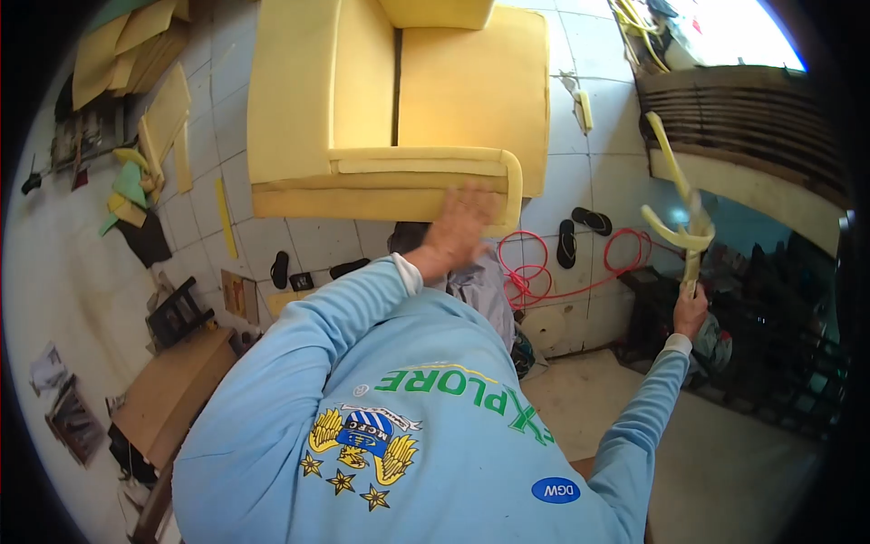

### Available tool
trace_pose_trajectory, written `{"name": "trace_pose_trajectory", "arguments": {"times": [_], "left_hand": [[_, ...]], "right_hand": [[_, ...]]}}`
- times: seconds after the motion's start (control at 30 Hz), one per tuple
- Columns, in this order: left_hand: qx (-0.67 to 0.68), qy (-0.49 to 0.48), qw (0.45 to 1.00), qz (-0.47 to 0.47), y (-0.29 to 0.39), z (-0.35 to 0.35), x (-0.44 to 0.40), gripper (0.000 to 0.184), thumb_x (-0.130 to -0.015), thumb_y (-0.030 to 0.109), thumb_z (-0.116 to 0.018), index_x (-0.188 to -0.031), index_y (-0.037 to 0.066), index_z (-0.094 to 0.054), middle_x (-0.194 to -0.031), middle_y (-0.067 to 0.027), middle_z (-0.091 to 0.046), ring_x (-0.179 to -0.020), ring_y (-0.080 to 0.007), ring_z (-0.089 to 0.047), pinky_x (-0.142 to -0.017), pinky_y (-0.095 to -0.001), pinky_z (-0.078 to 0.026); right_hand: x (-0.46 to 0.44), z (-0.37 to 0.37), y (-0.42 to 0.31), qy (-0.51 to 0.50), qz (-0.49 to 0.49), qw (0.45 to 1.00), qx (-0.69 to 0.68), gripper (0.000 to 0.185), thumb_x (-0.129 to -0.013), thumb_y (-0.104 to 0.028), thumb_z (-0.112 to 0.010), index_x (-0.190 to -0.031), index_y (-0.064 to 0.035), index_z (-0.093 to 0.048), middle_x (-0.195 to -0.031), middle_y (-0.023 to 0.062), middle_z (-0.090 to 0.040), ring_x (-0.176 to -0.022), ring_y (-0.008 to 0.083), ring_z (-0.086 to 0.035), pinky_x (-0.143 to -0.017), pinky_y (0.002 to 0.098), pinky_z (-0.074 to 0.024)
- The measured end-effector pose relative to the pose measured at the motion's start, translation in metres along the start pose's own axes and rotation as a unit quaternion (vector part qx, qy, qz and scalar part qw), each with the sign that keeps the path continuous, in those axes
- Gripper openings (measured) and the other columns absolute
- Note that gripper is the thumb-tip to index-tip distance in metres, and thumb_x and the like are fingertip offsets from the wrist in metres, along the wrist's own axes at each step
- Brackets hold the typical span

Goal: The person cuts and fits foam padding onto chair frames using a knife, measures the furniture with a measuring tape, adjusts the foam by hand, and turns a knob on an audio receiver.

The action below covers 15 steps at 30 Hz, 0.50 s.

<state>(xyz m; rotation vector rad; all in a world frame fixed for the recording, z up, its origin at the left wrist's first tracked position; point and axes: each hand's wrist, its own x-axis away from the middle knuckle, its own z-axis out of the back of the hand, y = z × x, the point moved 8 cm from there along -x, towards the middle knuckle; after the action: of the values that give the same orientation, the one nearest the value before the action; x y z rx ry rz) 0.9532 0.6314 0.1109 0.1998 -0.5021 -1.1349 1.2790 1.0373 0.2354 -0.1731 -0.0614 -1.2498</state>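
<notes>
From here I see my left hand [458, 231], blurred fingers stretched out, at the near side of the yellow sofa [476, 86] on the tiled floor [580, 172]. My right hand [691, 311] has its fingers clamped on yellow strips [698, 242].

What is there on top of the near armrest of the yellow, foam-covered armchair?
The person's bare left hand is over the right part of the near armrest. The surface beneath the palm is hidden, so contact there cannot be confirmed.

Matt foam armchair [458, 91], matt foam strips [696, 241], smooth floor tiles [220, 109], cloth shirt [453, 453]
</notes>
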Motion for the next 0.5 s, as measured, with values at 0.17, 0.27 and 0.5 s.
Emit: {"name": "trace_pose_trajectory", "arguments": {"times": [0.17, 0.27, 0.5], "left_hand": [[-0.026, -0.007, 0.984, 0.175, -0.067, -0.009, 0.0, 0.111, -0.088, 0.063, -0.065, -0.164, 0.003, -0.011, -0.171, -0.0182, -0.014, -0.157, -0.0418, -0.011, -0.125, -0.0611, -0.009], [0.003, -0.047, 0.982, 0.186, -0.066, 0.001, -0.004, 0.11, -0.088, 0.065, -0.062, -0.164, 0.003, -0.013, -0.171, -0.0181, -0.014, -0.158, -0.0407, -0.011, -0.126, -0.059, -0.009], [0.048, -0.044, 0.977, 0.202, -0.105, 0.01, 0.014, 0.108, -0.09, 0.067, -0.059, -0.164, 0.004, -0.014, -0.171, -0.019, -0.015, -0.158, -0.0388, -0.01, -0.128, -0.0553, -0.008]], "right_hand": [[-0.016, -0.129, 0.127, -0.154, -0.054, 0.983, 0.081, 0.029, -0.081, -0.024, -0.082, -0.1, -0.0034, -0.078, -0.091, 0.0215, -0.076, -0.086, 0.0385, -0.074, -0.075, 0.0482, -0.0566], [0.003, -0.177, 0.175, -0.252, -0.207, 0.945, 0.019, 0.027, -0.082, -0.021, -0.082, -0.099, -0.0014, -0.078, -0.084, 0.0169, -0.076, -0.072, 0.028, -0.074, -0.063, 0.0436, -0.0563], [-0.064, -0.142, 0.159, -0.151, -0.171, 0.973, 0.018, 0.031, -0.087, -0.025, -0.078, -0.106, -0.001, -0.077, -0.095, 0.0178, -0.077, -0.082, 0.0316, -0.074, -0.073, 0.0433, -0.0578]]}}
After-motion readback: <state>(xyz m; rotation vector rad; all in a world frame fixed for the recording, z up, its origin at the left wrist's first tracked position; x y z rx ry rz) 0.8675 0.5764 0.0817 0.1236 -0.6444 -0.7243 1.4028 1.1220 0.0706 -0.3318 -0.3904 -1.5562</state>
